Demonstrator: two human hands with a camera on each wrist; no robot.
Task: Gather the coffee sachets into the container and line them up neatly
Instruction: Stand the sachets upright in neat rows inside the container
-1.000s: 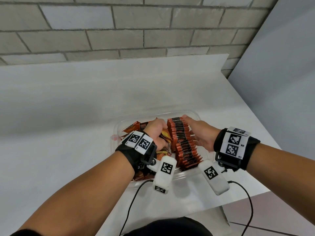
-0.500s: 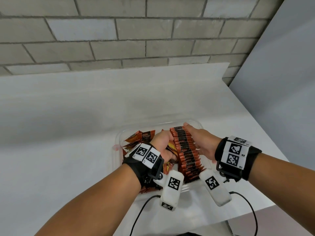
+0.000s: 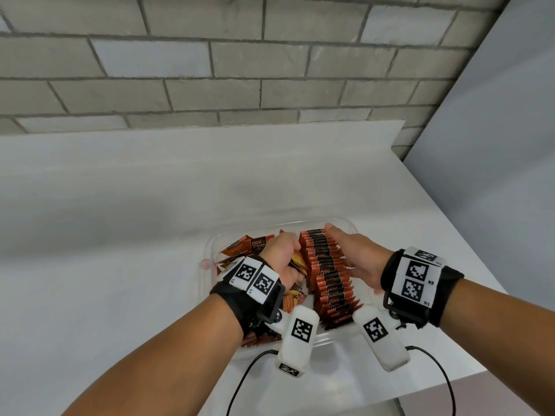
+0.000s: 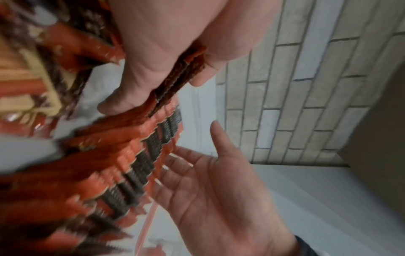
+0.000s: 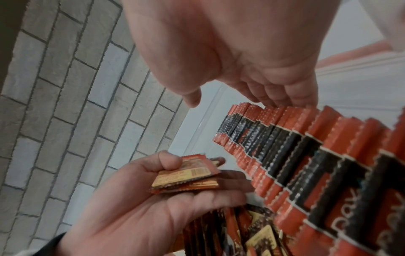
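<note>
A clear plastic container (image 3: 264, 232) sits near the table's front right corner. Inside it, a long row of red and black coffee sachets (image 3: 327, 274) stands on edge, running front to back. My left hand (image 3: 285, 253) is just left of the row, its thumb and fingers pinching a small stack of sachets (image 5: 188, 173). My right hand (image 3: 351, 253) lies flat and open along the row's right side, its fingertips (image 5: 282, 98) touching the far end. Loose sachets (image 3: 246, 247) lie jumbled in the container's left half, partly hidden under my left wrist.
The white table (image 3: 120, 235) stretches left and back to a brick wall (image 3: 240, 85). A grey panel (image 3: 495, 175) stands at the right, and the table's front right edge (image 3: 480, 370) is close to the container. Black cables (image 3: 237, 385) hang from the wrist cameras.
The head view has tilted up, so the container sits lower in the picture. Both hands keep nearly the same places at the row, the left still holding its small stack.
</note>
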